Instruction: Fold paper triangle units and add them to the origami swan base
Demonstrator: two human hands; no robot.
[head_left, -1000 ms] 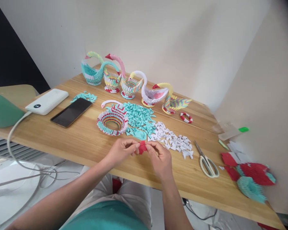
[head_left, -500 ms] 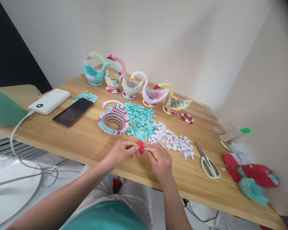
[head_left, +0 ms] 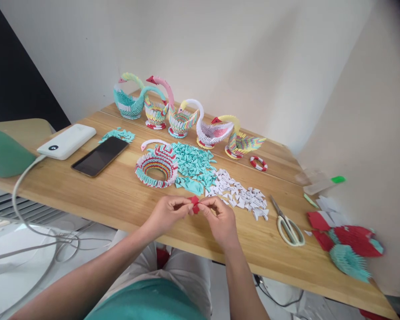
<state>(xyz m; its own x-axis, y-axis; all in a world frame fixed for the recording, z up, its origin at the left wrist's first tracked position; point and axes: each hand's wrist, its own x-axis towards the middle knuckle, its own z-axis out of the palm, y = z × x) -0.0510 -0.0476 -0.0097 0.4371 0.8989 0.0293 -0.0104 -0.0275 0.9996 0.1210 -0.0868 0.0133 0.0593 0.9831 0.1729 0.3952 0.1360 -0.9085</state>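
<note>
Your right hand (head_left: 222,220) has rolled slightly since half a second ago, so its thumb now shows in front of the small red paper (head_left: 195,205), while your left hand (head_left: 168,213) keeps almost the same pose. From your head camera, both hands are narrowed to thumb-and-finger pinches at opposite sides of that paper, probably so you can steady it from one side and press it from the other. You hold it close before you, near the front edge of the wooden surface (head_left: 126,202). Just beyond lie the teal pieces (head_left: 191,160) and white pieces (head_left: 240,193), heaped presumably for easy reach, with the striped paper bowl (head_left: 163,158) beside the teal heap. Your scissors (head_left: 289,229) lie to the right, apart from the heaps, perhaps to keep the blades out of your way
</note>
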